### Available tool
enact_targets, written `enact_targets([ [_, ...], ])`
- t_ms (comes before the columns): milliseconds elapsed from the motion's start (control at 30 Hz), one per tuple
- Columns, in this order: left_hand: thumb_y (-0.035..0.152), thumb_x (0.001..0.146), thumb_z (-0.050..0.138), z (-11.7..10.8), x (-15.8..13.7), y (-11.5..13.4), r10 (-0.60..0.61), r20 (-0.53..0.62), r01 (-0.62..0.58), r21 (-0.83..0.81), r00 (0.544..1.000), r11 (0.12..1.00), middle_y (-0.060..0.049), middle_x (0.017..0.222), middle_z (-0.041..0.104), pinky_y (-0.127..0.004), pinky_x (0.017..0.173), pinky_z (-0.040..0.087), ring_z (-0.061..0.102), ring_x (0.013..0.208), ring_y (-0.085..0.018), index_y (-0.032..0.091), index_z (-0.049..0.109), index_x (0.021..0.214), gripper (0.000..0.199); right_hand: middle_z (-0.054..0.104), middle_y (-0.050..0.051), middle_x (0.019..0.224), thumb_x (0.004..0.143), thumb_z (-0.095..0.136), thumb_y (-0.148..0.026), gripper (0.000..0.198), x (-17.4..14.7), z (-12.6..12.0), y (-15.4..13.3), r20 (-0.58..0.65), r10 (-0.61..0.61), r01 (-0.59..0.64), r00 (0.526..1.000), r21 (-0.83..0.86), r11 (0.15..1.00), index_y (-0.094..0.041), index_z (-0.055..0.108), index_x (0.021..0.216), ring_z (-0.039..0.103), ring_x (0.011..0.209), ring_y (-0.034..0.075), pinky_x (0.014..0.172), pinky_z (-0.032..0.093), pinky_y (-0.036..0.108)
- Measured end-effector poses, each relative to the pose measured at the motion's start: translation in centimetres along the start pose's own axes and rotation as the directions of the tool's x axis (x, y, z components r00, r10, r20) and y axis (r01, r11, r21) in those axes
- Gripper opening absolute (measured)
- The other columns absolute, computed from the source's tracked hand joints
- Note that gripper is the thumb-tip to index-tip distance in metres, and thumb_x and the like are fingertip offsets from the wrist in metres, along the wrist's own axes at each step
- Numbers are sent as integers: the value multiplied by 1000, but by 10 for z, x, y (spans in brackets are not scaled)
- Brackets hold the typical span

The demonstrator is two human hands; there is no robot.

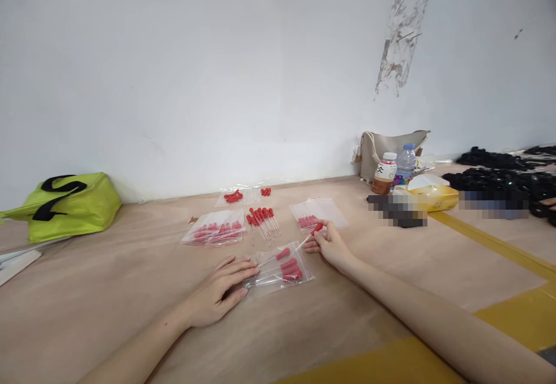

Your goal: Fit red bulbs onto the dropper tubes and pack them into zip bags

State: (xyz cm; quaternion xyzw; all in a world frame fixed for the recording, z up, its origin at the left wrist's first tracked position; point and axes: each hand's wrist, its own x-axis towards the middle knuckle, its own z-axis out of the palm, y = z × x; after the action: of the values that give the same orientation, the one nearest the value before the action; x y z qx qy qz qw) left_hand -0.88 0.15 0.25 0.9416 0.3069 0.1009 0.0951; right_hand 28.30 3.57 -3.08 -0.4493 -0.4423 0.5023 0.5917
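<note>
My right hand (332, 248) pinches the red rubber bulb of a glass dropper (317, 229), its thin tube pointing down-left at the right end of a clear zip bag (267, 282). Several red-bulbed droppers lie inside that bag. My left hand (219, 292) rests palm down at the bag's left end, fingers outstretched with the tips on the plastic and the thumb apart. Just behind is a row of loose droppers (263, 220). Filled bags (215, 227) lie to its left, and another bag with droppers (319, 211) lies to the right.
Near the wall are a clear bag with red bulbs (233, 196) and more red bulbs (266, 192). A lime-green bag (73, 207) stands left. At right are a brown-drink bottle (384, 174), a clear bottle (405, 164), a yellow tissue pack (434, 197) and black items (499, 178).
</note>
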Motion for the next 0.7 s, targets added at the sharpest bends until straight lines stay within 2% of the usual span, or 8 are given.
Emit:
enact_targets([
  [100,27,89,36,0,0,0,-3,2,3,-4,1000,1000,-1,133,40,-45,104,19,32,123,-19,31,35,129,40,53,-5,66,70,55,-26,27,-6,-2,-2,92,-6,11,996,-53,999,-21,38,90,57,53,9,55,49,26],
  [167,28,89,36,-1,0,1,-9,4,9,-5,1000,1000,0,133,40,-45,105,19,32,124,-19,31,35,129,40,55,-3,68,65,61,-28,25,-9,-4,-4,147,-45,68,988,-157,985,-18,45,83,54,53,8,55,47,25],
  [333,27,89,36,-1,0,1,-7,-4,7,-15,1000,1000,0,132,40,-45,105,19,32,124,-19,31,34,129,40,58,0,65,60,66,-33,25,-11,-5,-6,223,-114,199,968,-409,891,-14,58,75,51,56,10,55,42,24],
  [533,28,89,37,-1,-1,2,-13,-23,12,-20,1000,1000,0,133,40,-43,105,21,32,124,-19,29,30,131,43,61,3,72,61,65,-29,29,-11,-1,-2,255,-115,211,960,-393,895,-14,55,83,55,63,13,59,43,26],
  [700,28,89,37,-1,-1,3,-7,-31,6,-23,999,1000,-1,132,41,-43,104,21,34,123,-20,29,31,131,43,62,3,78,73,55,-33,35,-16,-3,-1,389,-51,183,920,-308,934,-17,47,103,57,68,14,62,43,27],
])
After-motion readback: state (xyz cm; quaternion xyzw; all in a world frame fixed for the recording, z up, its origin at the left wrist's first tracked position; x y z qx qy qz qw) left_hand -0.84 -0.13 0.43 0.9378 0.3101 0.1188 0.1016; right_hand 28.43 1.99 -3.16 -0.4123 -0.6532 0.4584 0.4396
